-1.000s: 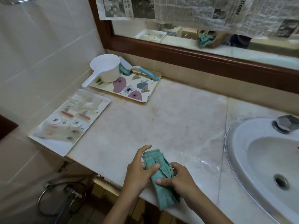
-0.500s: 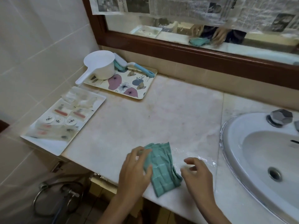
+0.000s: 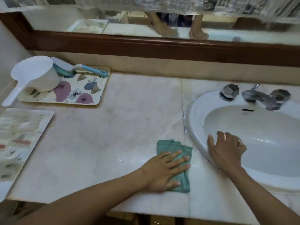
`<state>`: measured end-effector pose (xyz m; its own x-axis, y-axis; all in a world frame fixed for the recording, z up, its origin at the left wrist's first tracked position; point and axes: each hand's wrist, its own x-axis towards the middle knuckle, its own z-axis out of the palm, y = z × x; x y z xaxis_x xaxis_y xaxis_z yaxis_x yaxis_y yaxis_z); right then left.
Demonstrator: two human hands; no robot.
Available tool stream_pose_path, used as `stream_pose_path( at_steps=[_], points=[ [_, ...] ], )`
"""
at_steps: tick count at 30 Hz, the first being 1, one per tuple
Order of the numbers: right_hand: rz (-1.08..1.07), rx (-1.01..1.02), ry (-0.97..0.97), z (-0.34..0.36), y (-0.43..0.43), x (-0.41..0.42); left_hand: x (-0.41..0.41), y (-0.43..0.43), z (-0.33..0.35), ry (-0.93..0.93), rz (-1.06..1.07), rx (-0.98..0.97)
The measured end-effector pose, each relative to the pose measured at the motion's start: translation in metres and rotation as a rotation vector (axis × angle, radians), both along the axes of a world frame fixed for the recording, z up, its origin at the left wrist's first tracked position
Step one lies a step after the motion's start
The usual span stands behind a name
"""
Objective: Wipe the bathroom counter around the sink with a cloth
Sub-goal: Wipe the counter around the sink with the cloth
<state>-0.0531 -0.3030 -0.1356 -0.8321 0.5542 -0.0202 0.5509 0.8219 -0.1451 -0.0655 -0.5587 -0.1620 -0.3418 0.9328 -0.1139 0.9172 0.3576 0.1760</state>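
A folded teal cloth [image 3: 168,146] lies on the pale marble counter [image 3: 121,127], just left of the white oval sink [image 3: 194,111]. My left hand [image 3: 164,171] presses flat on the cloth, its fingers spread over it and hiding the cloth's middle. My right hand [image 3: 227,150] rests with fingers apart on the sink's front-left rim and holds nothing. Wet streaks shine on the counter around the cloth.
A floral tray [image 3: 90,101] at the back left carries a white scoop [image 3: 35,73] and a blue-handled brush [image 3: 68,67]. A white tray [image 3: 45,117] of small items sits at the left edge. Chrome tap [image 3: 259,96] and knob [image 3: 230,90] stand behind the basin, under the wood-framed mirror [image 3: 162,44].
Both hands were folding the cloth at the counter's front edge. My right hand has let go and moved to the sink rim; my left has pushed the cloth right, toward the sink.
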Motion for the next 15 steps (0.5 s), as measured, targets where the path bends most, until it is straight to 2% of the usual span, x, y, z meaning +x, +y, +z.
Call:
stream_pose_path(
  at_steps=[2, 5, 7, 12, 14, 15],
  points=[
    [-0.004, -0.015, 0.008, -0.003, 0.0, 0.0, -0.024, 0.007, 0.002, -0.046, 0.046, -0.005],
    [-0.03, 0.008, 0.043, -0.003, -0.001, 0.001, -0.075, 0.011, 0.011, -0.12, 0.337, -0.067],
    [-0.026, 0.02, 0.01, -0.003, -0.002, 0.0, -0.121, 0.02, 0.016, -0.101, 0.51, -0.119],
    [0.034, 0.001, -0.011, -0.006, 0.001, -0.001, -0.222, 0.067, 0.025, -0.177, 0.773, -0.212],
    [0.042, 0.001, 0.0, -0.005, 0.0, -0.001, -0.241, 0.086, 0.031, -0.209, 0.839, -0.194],
    [0.044, 0.001, -0.006, -0.005, 0.0, -0.001, -0.245, 0.092, 0.033, -0.244, 0.893, -0.121]
  ],
)
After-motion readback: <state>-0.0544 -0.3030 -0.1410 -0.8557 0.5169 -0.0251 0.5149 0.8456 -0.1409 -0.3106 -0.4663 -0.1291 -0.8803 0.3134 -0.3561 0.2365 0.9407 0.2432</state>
